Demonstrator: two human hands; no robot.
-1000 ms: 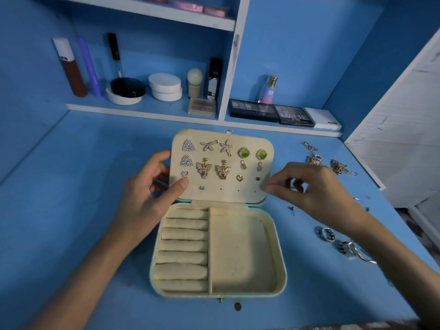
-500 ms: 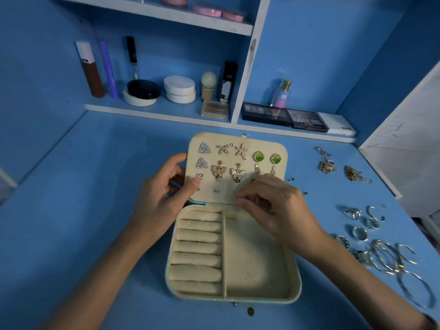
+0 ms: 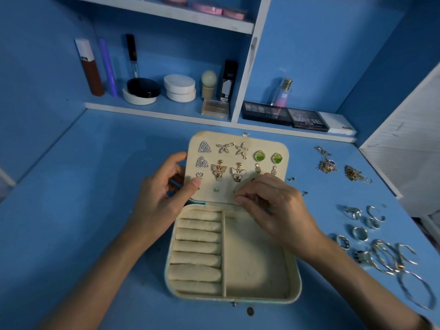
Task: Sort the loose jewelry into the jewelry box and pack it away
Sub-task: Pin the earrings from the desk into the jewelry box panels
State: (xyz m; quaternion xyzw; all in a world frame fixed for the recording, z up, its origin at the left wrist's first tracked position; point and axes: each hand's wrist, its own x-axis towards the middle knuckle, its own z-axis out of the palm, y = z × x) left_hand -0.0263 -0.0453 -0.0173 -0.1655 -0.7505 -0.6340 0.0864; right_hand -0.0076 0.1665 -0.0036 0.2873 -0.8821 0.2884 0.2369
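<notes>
left hand (image 3: 164, 198) grips the raised lid (image 3: 240, 139) of the cream padded jewelry box (image 3: 296, 277), thumb pressed on the lid's front face, fingers behind its left edge. right hand (image 3: 273, 206) sits at the lid's bottom row, fingertips drawn into a narrow pinch; i cannot tell whether a stud is between them (too small, and hidden by the fingers).

status: the box stands open at the middle of the blue desk (image 3: 83, 210).

done: several pairs of gold, crystal and green earrings (image 3: 220, 171) are pinned to the lid.

left, in my judgement: two tiny studs (image 3: 291, 179) just right of the lid, the silver rings (image 3: 359, 233), the thin silver bangles (image 3: 385, 257) and the tangled gold chains (image 3: 326, 164) all lie loose on the desk at my right. the padded ring rolls (image 3: 197, 246) and the open compartment (image 3: 257, 258) hold nothing i can see, and the lid is not yet closed. estimate: about a third complete.
</notes>
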